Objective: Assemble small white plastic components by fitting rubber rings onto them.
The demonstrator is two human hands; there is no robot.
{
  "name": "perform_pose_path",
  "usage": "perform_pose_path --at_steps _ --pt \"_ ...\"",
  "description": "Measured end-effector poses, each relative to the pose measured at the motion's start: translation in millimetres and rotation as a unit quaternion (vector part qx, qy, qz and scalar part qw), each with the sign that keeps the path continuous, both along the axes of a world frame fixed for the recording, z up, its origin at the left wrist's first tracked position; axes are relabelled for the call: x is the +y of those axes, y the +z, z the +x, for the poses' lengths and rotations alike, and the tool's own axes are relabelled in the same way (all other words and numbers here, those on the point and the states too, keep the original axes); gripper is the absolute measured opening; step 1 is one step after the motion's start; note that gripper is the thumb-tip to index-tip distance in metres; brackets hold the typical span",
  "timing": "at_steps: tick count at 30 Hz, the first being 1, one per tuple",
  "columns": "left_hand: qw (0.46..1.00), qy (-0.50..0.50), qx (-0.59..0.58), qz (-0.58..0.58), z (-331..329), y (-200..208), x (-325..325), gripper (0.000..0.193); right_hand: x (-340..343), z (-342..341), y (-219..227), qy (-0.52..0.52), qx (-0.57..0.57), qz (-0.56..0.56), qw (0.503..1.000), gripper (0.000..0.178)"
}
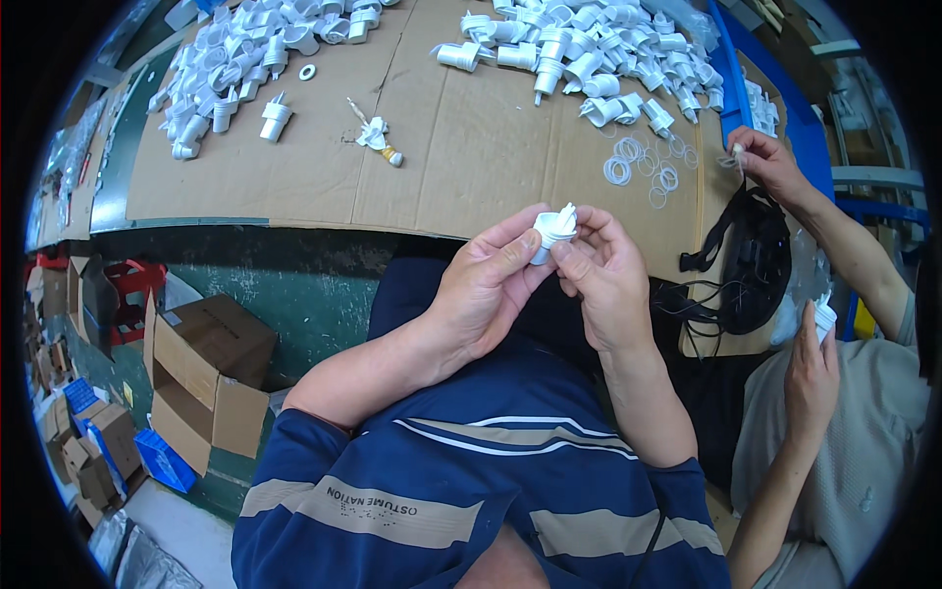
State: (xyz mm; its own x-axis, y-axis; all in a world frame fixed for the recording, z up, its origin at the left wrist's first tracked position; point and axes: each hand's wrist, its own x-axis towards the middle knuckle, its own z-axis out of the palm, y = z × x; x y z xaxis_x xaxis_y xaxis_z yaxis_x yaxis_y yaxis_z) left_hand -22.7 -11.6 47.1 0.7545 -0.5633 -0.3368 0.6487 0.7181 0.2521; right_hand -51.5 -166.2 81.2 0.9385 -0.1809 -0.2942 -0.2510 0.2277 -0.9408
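A white plastic fitting (551,242), ribbed on its body and pronged at its upper end, is in the hands, just off the near edge of the tabletop and above the wearer's lap. The left hand (484,283) grips it from the left, thumb across its side; the right hand (610,280) grips it from the right with thumb and fingertips. The hands are close together, both closed on the one part. Beyond the right hand, loose clear rings (617,171) lie scattered on the cardboard sheet (471,187) covering the tabletop. Farther out past these is a heap of white fittings (589,44); a second heap (231,69) lies ahead and to the left of the hands. Between that heap and the hands are a single fitting (276,120) and a small stick-like item (376,134) wrapped in white material. To the right of the hands, a black item with cords (760,260) lies near a co-worker, whose upper hand (773,169) pinches something small and whose lower hand (812,378) holds another white fitting (824,316). Left of the hands and below the tabletop, an open cardboard box (186,393) stands on the green floor (306,285).
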Motion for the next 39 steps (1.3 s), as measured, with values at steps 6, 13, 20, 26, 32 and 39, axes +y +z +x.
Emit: perform_pose_path --at_steps 6,13,20,26,32,39 --pt "1.000 -0.004 0.008 -0.002 2 0 2 0.045 -1 2 4 0.002 0.006 -0.045 0.999 0.032" --pt "0.984 -0.023 -0.081 0.155 5 8 -4 0.045 2 -1 2 0.010 -0.022 -0.199 0.980 0.023" --pt "0.996 -0.028 -0.070 0.043 23 -11 5 0.043 -59 38 -17 -0.035 -0.108 -0.558 0.822 0.015" --pt "0.995 -0.048 -0.030 -0.084 34 -17 4 0.047 -90 57 -37 -0.011 -0.118 -0.599 0.792 0.018" --pt "0.991 -0.059 -0.018 -0.120 36 -18 2 0.044 -104 64 -36 -0.032 -0.090 -0.515 0.852 0.014" --pt "0.995 -0.059 -0.014 -0.084 35 -12 1 0.043 -95 68 -15 -0.095 0.048 -0.323 0.940 0.013"
